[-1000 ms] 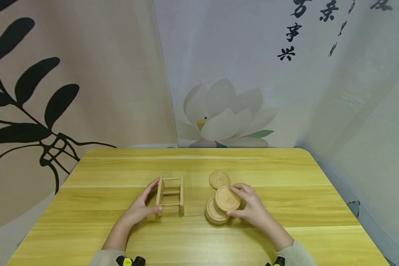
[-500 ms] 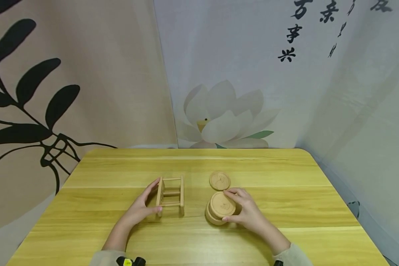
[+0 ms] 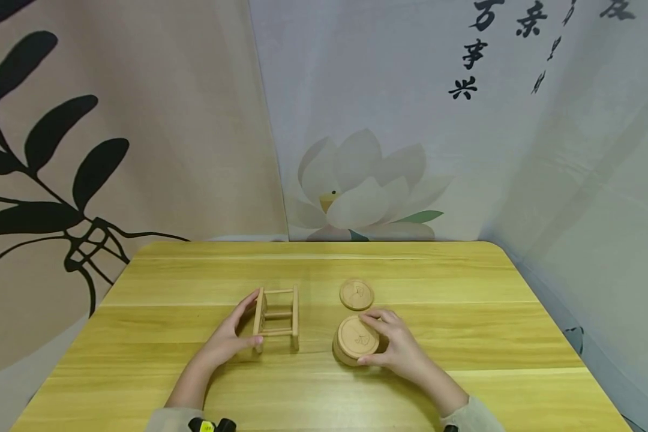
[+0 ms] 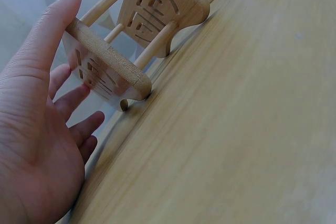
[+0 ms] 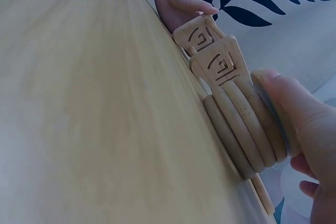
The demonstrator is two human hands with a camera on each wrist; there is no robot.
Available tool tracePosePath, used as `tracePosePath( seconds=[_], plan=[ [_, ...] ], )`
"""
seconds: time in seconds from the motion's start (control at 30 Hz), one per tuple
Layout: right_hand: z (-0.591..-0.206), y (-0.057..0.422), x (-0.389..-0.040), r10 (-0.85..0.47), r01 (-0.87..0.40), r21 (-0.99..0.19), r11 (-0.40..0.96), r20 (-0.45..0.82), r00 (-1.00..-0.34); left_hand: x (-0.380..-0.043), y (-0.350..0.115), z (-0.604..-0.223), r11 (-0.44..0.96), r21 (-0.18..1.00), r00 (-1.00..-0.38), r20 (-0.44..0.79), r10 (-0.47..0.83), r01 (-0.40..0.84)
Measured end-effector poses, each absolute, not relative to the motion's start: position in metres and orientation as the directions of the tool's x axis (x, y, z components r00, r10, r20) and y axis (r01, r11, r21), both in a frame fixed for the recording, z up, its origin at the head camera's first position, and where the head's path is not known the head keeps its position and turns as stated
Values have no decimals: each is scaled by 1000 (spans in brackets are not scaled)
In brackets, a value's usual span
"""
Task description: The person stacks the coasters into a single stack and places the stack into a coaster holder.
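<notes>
A small wooden coaster holder [image 3: 295, 318], two panels joined by rods, stands left of the table's middle. My left hand [image 3: 224, 342] holds its left panel, thumb at the near end and a finger at the far end; slots cut in both panels show in the left wrist view. To the right, several round wooden coasters form a stack [image 5: 236, 135]. My right hand [image 3: 402, 351] pinches the top coaster [image 3: 357, 337] by its edge, thumb in front and fingers behind. That coaster lies nearly flush over the stack. A loose coaster [image 3: 356, 294] lies flat just beyond.
The yellow wood-grain table [image 3: 194, 270] carries these things near its middle. Behind it hangs a curtain [image 3: 378, 72] printed with a lotus, dark leaves and characters. A strip of bare tabletop separates the holder from the stack.
My right hand has moved left and slightly nearer, bringing its coaster from partly overhanging to lined up on the stack. My left hand and the holder have stayed in place.
</notes>
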State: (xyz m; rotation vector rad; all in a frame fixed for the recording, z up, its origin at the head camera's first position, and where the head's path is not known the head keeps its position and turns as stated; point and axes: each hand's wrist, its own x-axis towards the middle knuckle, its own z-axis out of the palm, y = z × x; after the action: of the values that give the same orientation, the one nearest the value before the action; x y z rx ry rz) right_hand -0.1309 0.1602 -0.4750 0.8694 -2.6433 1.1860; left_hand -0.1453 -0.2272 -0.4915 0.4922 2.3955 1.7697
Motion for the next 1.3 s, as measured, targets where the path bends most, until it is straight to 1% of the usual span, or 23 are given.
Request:
tracePosePath(
  seconds=[0.33, 1.03, 1.3],
  plan=[
    [-478, 159, -130, -455, -527, -661, 533, 302, -838, -143, -226, -490, 259, 949, -941, 90, 327, 181],
    [-479, 157, -129, -454, -530, -654, 540, 304, -838, -143, -228, -489, 261, 943, -937, 110, 333, 204],
    [-474, 161, -129, -410, -467, -712, 525, 269, -871, -142, -229, -491, 252, 946, -935, 110, 337, 202]
  ],
)
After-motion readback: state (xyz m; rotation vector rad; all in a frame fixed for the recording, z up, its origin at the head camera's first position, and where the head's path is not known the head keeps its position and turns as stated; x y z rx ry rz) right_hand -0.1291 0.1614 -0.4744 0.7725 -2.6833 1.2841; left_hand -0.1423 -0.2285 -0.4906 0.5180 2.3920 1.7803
